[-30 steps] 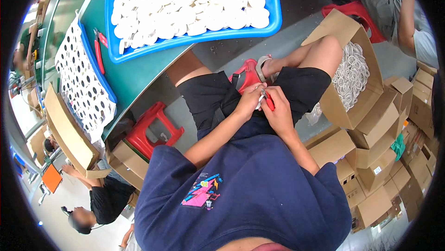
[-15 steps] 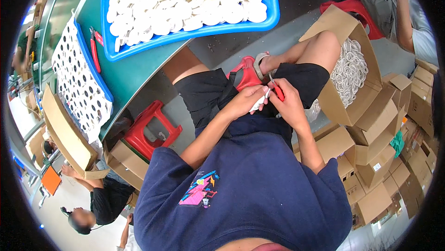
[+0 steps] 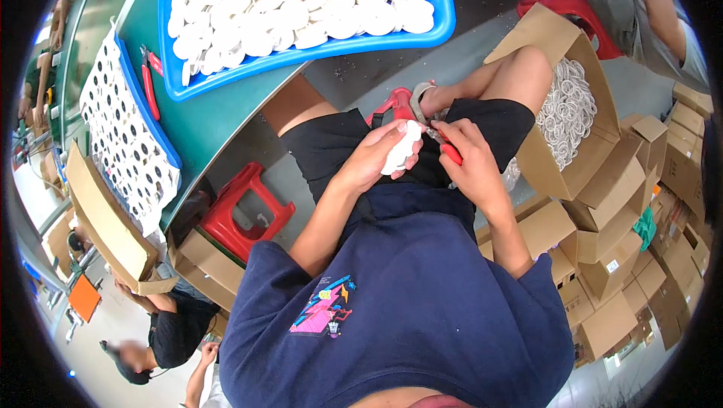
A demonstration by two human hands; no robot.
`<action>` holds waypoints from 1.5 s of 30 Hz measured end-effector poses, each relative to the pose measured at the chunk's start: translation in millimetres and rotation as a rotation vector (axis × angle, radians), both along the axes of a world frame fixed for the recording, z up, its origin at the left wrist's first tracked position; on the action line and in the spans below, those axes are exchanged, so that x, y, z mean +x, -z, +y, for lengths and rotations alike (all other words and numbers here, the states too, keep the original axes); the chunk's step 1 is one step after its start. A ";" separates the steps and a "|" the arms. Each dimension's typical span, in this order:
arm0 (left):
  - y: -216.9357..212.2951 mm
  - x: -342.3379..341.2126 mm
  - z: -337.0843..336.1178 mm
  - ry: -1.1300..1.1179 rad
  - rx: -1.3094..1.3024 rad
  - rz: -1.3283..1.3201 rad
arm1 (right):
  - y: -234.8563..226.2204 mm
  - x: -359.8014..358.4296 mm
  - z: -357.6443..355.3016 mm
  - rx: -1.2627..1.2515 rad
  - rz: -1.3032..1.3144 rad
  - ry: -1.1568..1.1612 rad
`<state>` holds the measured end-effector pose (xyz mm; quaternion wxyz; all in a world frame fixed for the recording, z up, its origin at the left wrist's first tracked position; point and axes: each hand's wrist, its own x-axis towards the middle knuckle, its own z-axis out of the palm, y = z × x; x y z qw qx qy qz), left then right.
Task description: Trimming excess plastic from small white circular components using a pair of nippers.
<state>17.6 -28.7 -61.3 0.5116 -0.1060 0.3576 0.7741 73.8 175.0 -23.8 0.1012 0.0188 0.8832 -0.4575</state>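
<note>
Above my lap, my left hand [image 3: 367,158] is closed around several white plastic discs [image 3: 402,149], seemingly stacked together. Red-handled side cutters [image 3: 451,153] are gripped in my right hand [image 3: 476,167], their metal jaws close to the discs' right edge. Whether the jaws touch a disc cannot be made out. Beyond my hands, a blue tray [image 3: 444,1] heaped with similar white discs rests on the green table [image 3: 233,107]. A second pair of red-handled pliers [image 3: 151,92] lies left of that tray.
At right stands an open carton [image 3: 538,159] of white rings [image 3: 568,111], with more cardboard boxes [image 3: 602,257] behind. A red stool [image 3: 248,212] is at left, near a tray of white parts with dark centres [image 3: 124,126]. Other people sit at the lower left and upper right.
My left hand has turned and shifted slightly left, bringing the white discs more into view. The side cutters in my right hand have come slightly away from the discs.
</note>
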 end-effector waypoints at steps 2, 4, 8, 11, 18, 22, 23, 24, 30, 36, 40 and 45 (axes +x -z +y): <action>-2.9 -1.2 0.0 -0.050 0.019 0.006 | -0.8 -0.3 -5.1 0.030 0.009 -0.023; -4.4 -3.0 0.2 -0.072 0.067 -0.013 | 3.1 -0.8 -9.7 0.000 -0.015 0.011; -7.3 -2.8 3.4 -0.102 0.058 -0.037 | 10.6 -2.7 -15.8 -0.012 -0.007 0.060; -4.0 -1.0 4.7 -0.115 0.025 -0.022 | 15.9 -3.8 -19.1 -0.020 -0.009 0.069; 2.8 -0.4 1.8 -0.085 -0.079 0.034 | 17.3 -5.7 -20.7 -0.020 -0.049 0.057; 8.7 1.0 0.4 -0.095 -0.106 0.014 | 29.1 -9.0 -24.7 -0.016 -0.048 0.036; 14.2 1.2 -1.3 -0.093 -0.106 0.015 | 33.1 -11.4 -26.4 -0.041 -0.075 0.031; 21.5 0.5 -4.2 -0.101 -0.118 0.006 | 39.3 -14.0 -27.6 -0.041 -0.073 0.034; 48.5 -10.3 -17.3 -0.129 -0.142 -0.084 | 67.4 -32.2 -32.4 0.146 -0.065 -0.126; 66.0 -3.5 -22.4 -0.163 -0.147 -0.153 | 80.0 -34.9 -36.7 0.220 -0.079 -0.097; 57.9 -0.5 -16.4 -0.054 -0.159 -0.012 | 69.7 -33.9 -33.2 -0.117 -0.207 0.091; 33.8 -6.8 -7.6 0.083 -0.224 0.125 | 53.5 -27.8 -30.9 -0.224 -0.125 0.094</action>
